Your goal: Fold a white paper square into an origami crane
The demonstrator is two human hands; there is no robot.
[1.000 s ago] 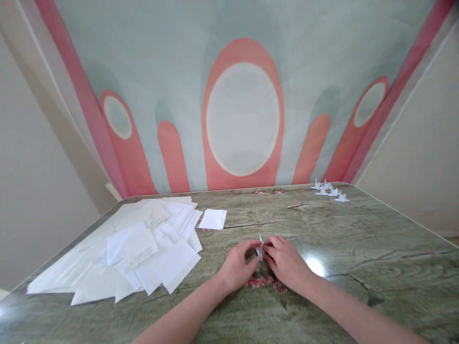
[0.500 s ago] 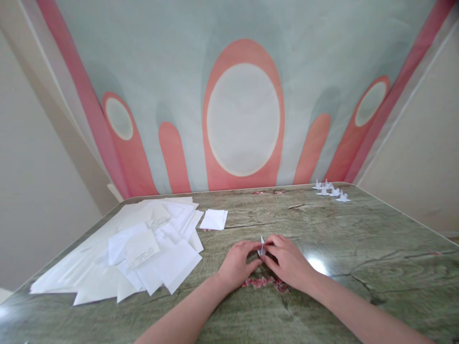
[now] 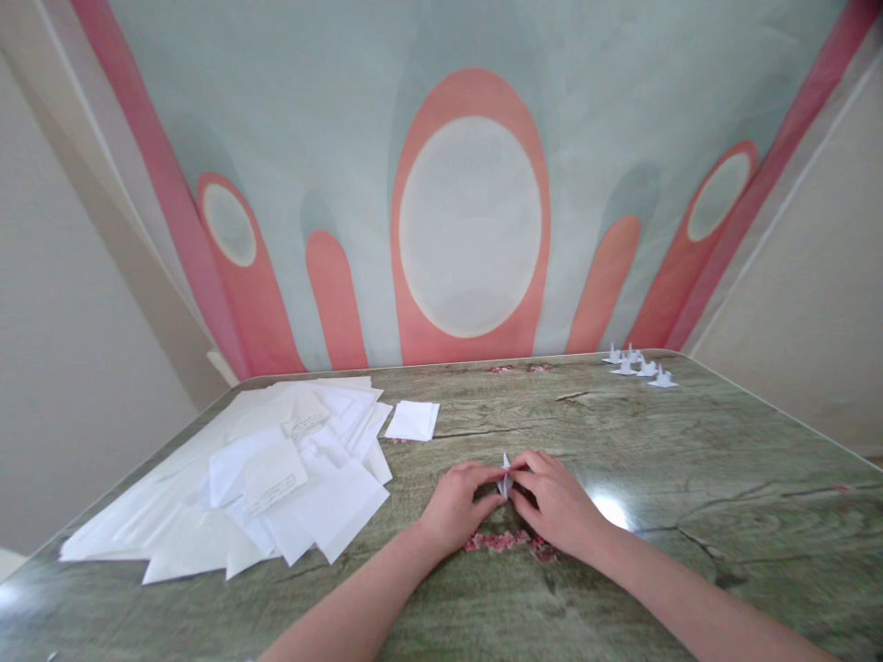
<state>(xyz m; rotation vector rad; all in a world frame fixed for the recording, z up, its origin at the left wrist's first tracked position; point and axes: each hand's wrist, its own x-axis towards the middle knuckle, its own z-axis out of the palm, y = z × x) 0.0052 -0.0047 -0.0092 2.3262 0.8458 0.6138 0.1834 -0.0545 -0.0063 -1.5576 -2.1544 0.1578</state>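
Both the left hand (image 3: 461, 504) and the right hand (image 3: 556, 501) pinched a small folded paper piece (image 3: 506, 478) above the desk (image 3: 690, 478), near a paper pile (image 3: 262, 469).

Both my bare forearms reach forward and angle inward, meeting at centre. My left hand (image 3: 459, 504) is palm-down, fingers curled, tips pinched together. My right hand (image 3: 557, 501) mirrors it, fingertips pinched and touching the left's. Wrists low, near level.
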